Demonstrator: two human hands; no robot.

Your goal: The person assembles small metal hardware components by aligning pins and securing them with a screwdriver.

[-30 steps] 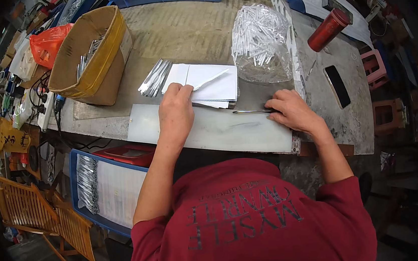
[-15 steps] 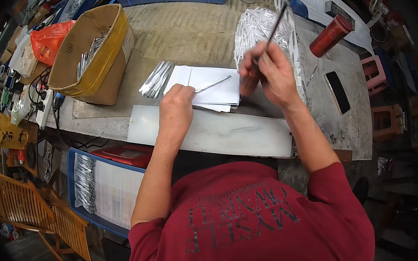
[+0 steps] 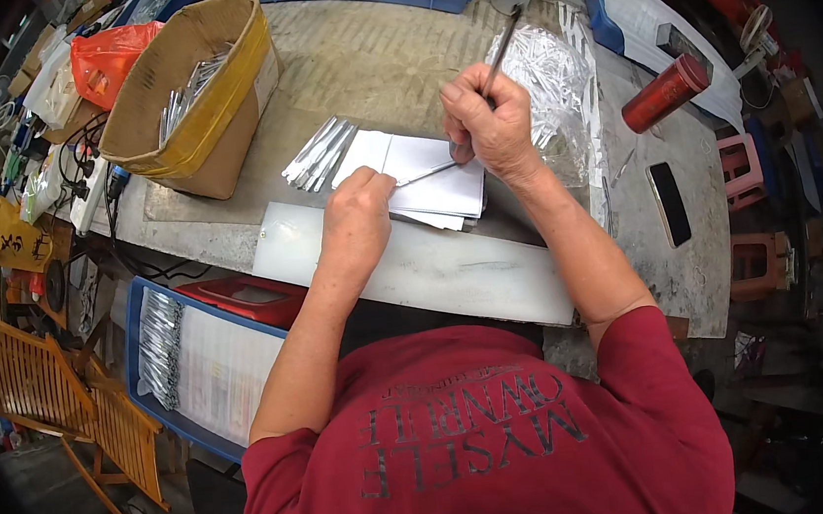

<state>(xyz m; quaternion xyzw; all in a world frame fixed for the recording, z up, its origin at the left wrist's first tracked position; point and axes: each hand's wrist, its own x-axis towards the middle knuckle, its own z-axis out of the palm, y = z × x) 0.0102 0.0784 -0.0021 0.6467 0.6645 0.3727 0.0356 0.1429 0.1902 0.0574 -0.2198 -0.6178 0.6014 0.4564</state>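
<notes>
My left hand pinches one end of a slim silver rod, which lies slanted over a stack of white paper sheets. Closed round a thin dark stick-like tool, my right hand is at the rod's other end. The tool's upper end points up and away; its lower end is hidden by my fingers. A bundle of similar silver rods rests just left of the sheets. Beyond my right hand lies a heap of thin white-silver strips on clear plastic.
A cardboard box with silver rods stands left. A pale board runs along the near table edge. To the right are a phone and a red cylinder. A blue tray sits below the table at left.
My right hand has come left and down from beside the plastic heap to the free end of the silver rod, still gripping the dark tool. My left hand keeps its pinch.
</notes>
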